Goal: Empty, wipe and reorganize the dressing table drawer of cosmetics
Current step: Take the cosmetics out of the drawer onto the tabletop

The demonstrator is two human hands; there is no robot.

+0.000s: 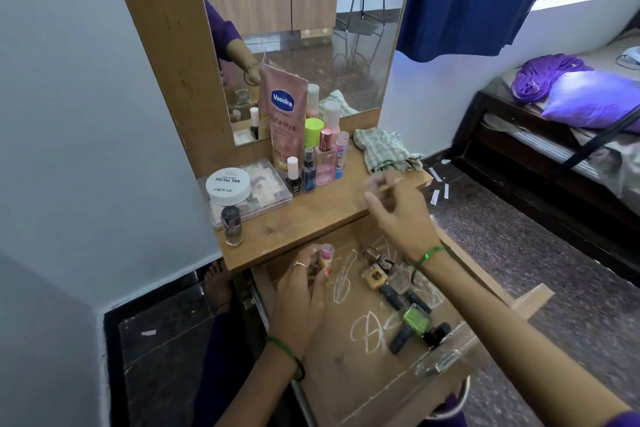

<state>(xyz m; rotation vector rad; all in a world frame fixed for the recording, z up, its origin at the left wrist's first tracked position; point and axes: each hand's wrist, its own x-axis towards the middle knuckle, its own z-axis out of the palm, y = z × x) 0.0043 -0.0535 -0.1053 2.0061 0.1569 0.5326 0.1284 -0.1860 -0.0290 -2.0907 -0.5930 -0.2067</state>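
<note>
- right forearm point(519, 333) fills the near corner, reaching across the open drawer point(349, 388) with a green thread at the wrist.
- right hand point(401, 215) is up above the back of the drawer, at the tabletop's front edge, fingers spread and blurred; looks loose and holding nothing i can make out.
- left hand point(301, 291) is low over the drawer's left side, fingers curled round a small tube point(325, 255) with a pink and orange label, a ring on one finger.
- inside the drawer, white scribbles mark the wooden floor, and a cluster of nail polish bottles point(398, 284) lies on its side towards the right.
- a green bottle point(417, 321) lies among them, nearer the drawer front, touching dark-capped ones.
- up on the tabletop point(311, 218), a tall pink lotion tube point(282, 121) leans on the mirror point(311, 28).
- just beside it stands a huddle of little bottles: a lime-capped one point(313, 132), a pink perfume bottle point(325, 159), a dark spray bottle point(309, 172).
- a white round tub point(228, 184) sits on a clear plastic case point(263, 184) at the left.
- a lone grey nail polish bottle point(231, 224) stands upright in front of that case.
- a checked cloth point(384, 151) lies crumpled at the right end of the tabletop, beyond the right hand.
- off to the right, a bed point(554, 135) with a purple pillow point(595, 99).
</note>
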